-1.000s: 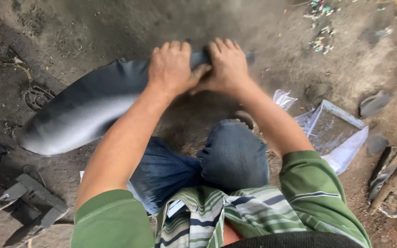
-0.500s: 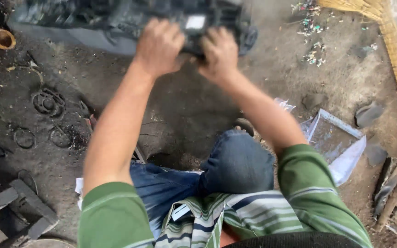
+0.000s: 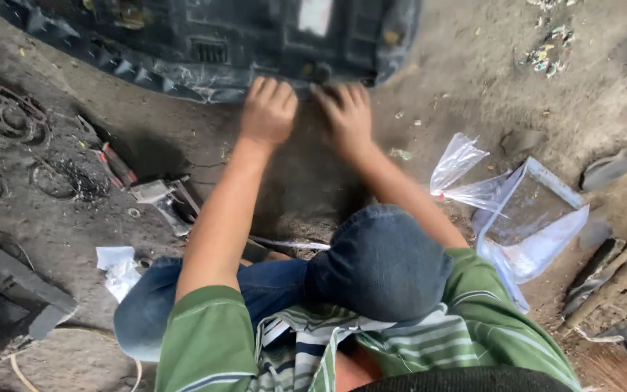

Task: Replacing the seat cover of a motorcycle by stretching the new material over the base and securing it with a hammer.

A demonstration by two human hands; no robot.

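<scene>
A large dark plastic body panel (image 3: 205, 43) lies across the top of the view, its ribbed inner side facing up. My left hand (image 3: 268, 110) and my right hand (image 3: 347, 116) rest side by side on its near edge, fingers curled over the rim. Both arms reach forward over my bent knees in blue jeans (image 3: 379, 261). The picture is blurred, so how firmly I grip is unclear.
Dirty ground all around. Red-handled pliers (image 3: 116, 164) and small metal parts (image 3: 162, 197) lie at the left, with round ring marks (image 3: 9, 116) in the dirt. A clear plastic bag (image 3: 524, 218) lies to the right. Dark scrap pieces (image 3: 16, 290) sit at the lower left.
The panel has been flipped from its smooth outer side to its ribbed inner side and moved away from me toward the top. Both hands followed it forward.
</scene>
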